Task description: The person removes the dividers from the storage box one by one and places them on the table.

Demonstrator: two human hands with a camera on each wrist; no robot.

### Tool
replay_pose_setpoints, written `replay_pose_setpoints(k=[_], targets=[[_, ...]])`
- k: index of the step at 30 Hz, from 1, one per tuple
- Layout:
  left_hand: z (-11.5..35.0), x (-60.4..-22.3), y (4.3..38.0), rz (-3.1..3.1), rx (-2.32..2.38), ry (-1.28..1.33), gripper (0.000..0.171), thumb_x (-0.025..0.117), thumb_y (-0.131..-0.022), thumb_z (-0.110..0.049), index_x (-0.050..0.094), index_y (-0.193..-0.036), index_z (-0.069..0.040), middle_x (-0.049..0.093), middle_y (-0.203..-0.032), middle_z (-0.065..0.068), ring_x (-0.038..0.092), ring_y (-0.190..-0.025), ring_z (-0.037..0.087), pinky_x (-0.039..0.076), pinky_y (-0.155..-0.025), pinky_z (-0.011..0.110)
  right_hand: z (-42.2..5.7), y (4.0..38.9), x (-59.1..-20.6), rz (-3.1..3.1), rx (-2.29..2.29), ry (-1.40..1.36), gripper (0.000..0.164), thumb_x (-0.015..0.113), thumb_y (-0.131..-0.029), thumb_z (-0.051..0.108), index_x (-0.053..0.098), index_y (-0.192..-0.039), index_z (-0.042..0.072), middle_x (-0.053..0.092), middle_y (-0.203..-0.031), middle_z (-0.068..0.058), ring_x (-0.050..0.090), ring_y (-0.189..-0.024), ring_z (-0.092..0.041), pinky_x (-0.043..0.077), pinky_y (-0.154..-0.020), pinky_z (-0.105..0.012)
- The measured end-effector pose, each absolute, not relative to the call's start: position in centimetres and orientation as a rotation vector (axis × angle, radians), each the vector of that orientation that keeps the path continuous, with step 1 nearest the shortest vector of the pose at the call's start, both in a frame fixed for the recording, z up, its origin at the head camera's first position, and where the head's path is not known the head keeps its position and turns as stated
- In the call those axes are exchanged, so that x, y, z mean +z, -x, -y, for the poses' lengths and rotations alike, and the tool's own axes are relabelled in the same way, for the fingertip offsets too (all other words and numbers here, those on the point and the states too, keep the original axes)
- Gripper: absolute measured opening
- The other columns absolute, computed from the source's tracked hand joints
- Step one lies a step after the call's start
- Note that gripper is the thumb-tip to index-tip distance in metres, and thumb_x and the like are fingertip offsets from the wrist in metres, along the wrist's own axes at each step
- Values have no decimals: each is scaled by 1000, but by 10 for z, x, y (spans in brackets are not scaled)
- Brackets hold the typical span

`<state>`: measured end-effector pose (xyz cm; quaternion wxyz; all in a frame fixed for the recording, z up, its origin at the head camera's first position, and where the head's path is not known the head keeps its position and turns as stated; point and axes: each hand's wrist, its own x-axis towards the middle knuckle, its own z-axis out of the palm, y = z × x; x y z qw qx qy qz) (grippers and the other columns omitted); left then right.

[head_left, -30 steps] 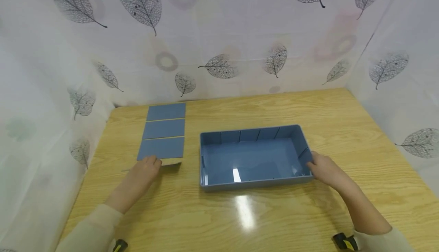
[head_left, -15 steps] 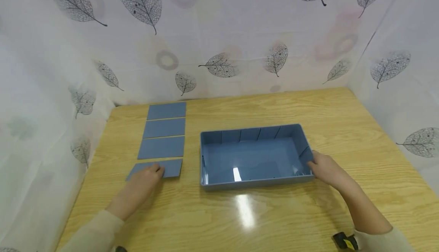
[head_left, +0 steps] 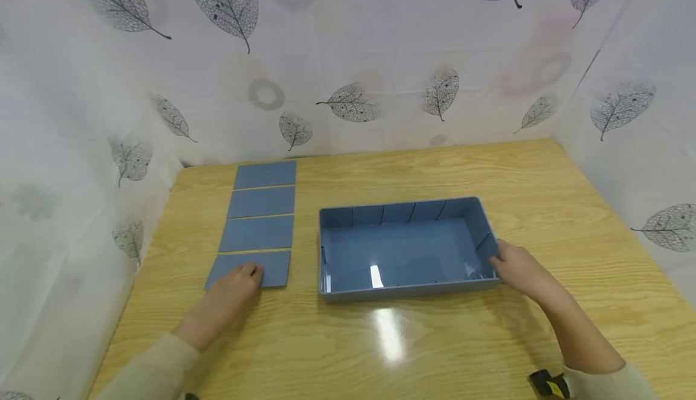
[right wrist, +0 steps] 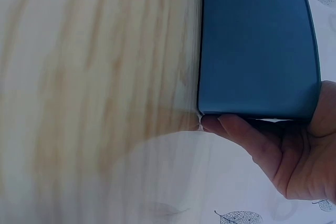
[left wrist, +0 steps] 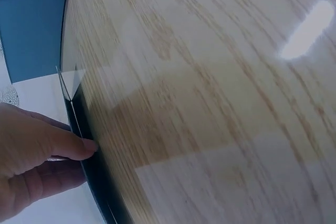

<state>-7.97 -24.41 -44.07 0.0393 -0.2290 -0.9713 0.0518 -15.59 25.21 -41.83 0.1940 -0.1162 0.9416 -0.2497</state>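
At the left of the table my left hand (head_left: 235, 290) holds the nearest of several flat blue-grey rectangular panels (head_left: 275, 270) by its near edge. In the left wrist view, the thumb (left wrist: 88, 146) is on that panel's dark edge (left wrist: 100, 184), low over the wood. A shallow blue-grey plastic box (head_left: 402, 295) stands in the middle, upright and with thin dark lines down its inner walls. My right hand (head_left: 521, 272) grips its right end wall, thumb inside. From the right wrist, its fingers (right wrist: 247, 132) show tucked under the box's lower edge (right wrist: 257, 51).
Beyond the held panel, similar panels lie in a column, including a middle one (head_left: 257, 233) and the farthest one (head_left: 265, 174). A wood-grain table (head_left: 435, 345) carries everything. Leaf-patterned sheeting (head_left: 370, 37) walls in the back and sides.
My left hand has lowered the tilted near panel until it lies almost flat, in line with the others. The right hand and the box have stayed in place.
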Motion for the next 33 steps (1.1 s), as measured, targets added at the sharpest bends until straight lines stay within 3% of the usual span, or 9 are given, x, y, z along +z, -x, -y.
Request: replay_pose_setpoints(k=[4, 17, 27, 31, 33], targets=[[242, -441, 79, 2999, 155, 701, 36, 72, -68, 16, 66, -104, 9, 59, -90, 18, 61, -77, 30, 55, -54, 32, -253, 156, -417, -2626, -705, 317, 43, 35, -98, 7, 33, -128, -23, 49, -73, -7, 47, -61, -17, 41, -61, -35], [248, -453, 81, 2955, 205, 831, 35, 70, -69, 18, 62, -103, 14, 52, -89, 19, 53, -73, 29, 51, -49, 30, -253, 158, -424, -2600, -731, 290, 42, 35, -97, 6, 34, -128, -22, 57, -79, -12, 51, -61, -17, 42, -56, -32], [250, -444, 95, 3162, -79, 794, 32, 64, -76, 17, 61, -108, 13, 56, -96, 19, 59, -87, 33, 54, -74, 40, -259, 160, -423, -2602, -722, 303, 43, 37, -97, 9, 36, -126, -23, 55, -78, -10, 50, -65, -18, 41, -57, -32], [253, -441, 96, 3181, -169, 752, 32, 65, -79, 12, 60, -111, 11, 58, -98, 19, 61, -91, 33, 54, -76, 41, -259, 163, -424, -2583, -719, 332, 44, 39, -97, 10, 36, -126, -23, 54, -78, -9, 49, -66, -18, 41, -59, -33], [251, -438, 97, 3152, -189, 726, 32, 68, -79, 7, 61, -110, 9, 60, -99, 18, 62, -90, 32, 54, -75, 40, -260, 163, -423, -2570, -703, 346, 48, 39, -98, 12, 33, -128, -24, 57, -83, -16, 54, -70, -26, 45, -62, -37]])
